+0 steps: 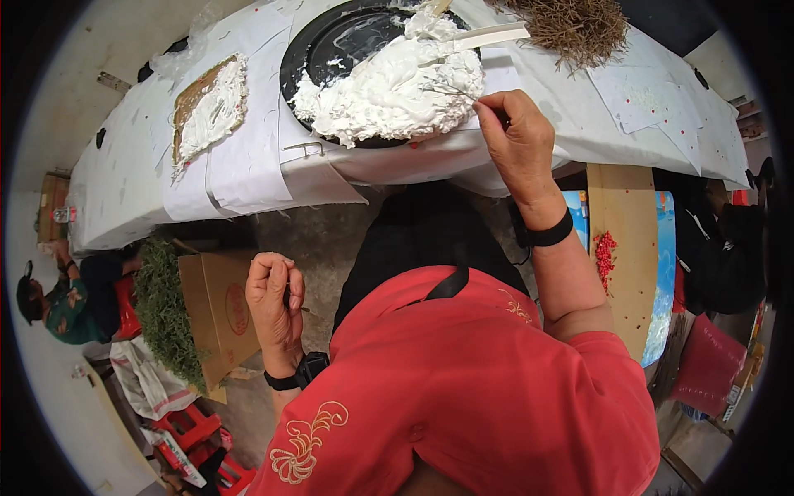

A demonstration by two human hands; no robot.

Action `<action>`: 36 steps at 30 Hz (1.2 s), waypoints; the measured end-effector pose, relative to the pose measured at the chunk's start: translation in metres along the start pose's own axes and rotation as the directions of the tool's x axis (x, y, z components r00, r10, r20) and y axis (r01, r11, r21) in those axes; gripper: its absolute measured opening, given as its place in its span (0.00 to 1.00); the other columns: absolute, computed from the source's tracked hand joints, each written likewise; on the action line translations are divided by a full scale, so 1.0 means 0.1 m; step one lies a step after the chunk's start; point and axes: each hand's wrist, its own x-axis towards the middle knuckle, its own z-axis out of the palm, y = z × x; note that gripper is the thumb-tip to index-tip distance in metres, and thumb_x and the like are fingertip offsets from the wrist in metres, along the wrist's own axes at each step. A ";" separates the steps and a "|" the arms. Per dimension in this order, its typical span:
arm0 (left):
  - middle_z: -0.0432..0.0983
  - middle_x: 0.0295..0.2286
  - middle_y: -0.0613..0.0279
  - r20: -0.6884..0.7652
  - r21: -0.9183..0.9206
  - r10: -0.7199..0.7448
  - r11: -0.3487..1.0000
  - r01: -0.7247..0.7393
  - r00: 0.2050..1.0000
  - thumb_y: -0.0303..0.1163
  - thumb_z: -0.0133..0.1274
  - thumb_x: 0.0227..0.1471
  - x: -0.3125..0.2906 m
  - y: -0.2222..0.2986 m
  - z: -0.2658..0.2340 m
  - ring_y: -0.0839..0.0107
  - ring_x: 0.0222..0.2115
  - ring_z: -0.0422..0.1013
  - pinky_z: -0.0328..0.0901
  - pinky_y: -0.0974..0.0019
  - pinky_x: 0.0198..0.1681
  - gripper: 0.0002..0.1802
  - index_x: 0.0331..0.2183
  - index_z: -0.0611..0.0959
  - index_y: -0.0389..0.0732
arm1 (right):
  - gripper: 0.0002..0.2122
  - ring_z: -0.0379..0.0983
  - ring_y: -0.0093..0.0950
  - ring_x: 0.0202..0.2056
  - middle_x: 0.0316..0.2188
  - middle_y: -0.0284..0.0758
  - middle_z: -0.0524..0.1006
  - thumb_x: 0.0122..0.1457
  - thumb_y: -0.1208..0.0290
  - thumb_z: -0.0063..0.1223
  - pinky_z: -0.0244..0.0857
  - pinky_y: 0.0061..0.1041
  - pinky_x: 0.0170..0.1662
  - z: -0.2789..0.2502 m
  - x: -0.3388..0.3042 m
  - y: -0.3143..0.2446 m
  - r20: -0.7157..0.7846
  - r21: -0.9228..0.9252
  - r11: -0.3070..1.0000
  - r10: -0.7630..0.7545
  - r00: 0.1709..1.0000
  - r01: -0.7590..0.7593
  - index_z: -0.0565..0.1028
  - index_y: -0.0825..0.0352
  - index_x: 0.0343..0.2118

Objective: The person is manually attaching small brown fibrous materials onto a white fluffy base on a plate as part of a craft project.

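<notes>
While the right hand [517, 136] reached up to the table edge, its thumb and fingers were pinched on a thin twig [451, 89] whose far end lay in the heap of white paste [397, 87]. That paste was piled on a round black tray [318, 41] resting on the white-covered table [240, 165], and a pale flat stick [488, 35] lay across the top of the heap. The left hand [275, 302] hung lower, over the person's lap, its fingers curled shut around something thin; what exactly it held could not be told. Both wrists wore black bands. Just left of the left hand stood an open cardboard box [217, 310] with a mass of green sprigs [165, 314] beside it. On the table, left of the tray, lay a brown board [207, 103] smeared with the same white paste. A pile of dry brown twigs [575, 25] sat at the table's far edge, right of the tray. To the right of the right forearm stood a wooden plank [628, 248] carrying a small cluster of red beads [605, 252]. Another person [62, 302] sat at the far left, low down.
</notes>
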 end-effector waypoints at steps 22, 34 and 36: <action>0.61 0.16 0.69 -0.043 -0.027 -0.002 1.000 0.000 0.999 0.32 0.45 0.61 -0.03 0.03 -0.02 0.85 0.12 0.52 0.46 0.82 0.13 0.06 0.32 0.71 0.40 | 0.09 0.74 0.25 0.29 0.30 0.36 0.76 0.48 0.88 0.56 0.68 0.20 0.31 -0.12 0.20 -0.10 -0.112 0.027 0.914 -0.400 0.910 0.405 0.75 0.70 0.32; 0.65 0.19 0.67 0.325 -0.049 -0.131 0.987 0.155 0.936 0.29 0.51 0.57 0.25 0.11 0.39 0.85 0.14 0.55 0.45 0.82 0.14 0.08 0.38 0.72 0.38 | 0.03 0.71 0.16 0.25 0.26 0.29 0.76 0.57 0.77 0.54 0.68 0.15 0.27 -0.09 0.11 -0.04 0.294 0.387 0.773 0.413 0.862 -0.502 0.76 0.70 0.33; 0.65 0.19 0.67 0.352 -0.059 -0.175 0.976 0.209 0.920 0.29 0.51 0.56 0.33 0.17 0.56 0.85 0.14 0.55 0.45 0.82 0.14 0.08 0.38 0.73 0.38 | 0.03 0.71 0.16 0.25 0.26 0.29 0.75 0.57 0.77 0.55 0.68 0.15 0.27 -0.11 0.16 -0.05 0.262 0.368 0.806 0.389 0.883 -0.464 0.76 0.70 0.33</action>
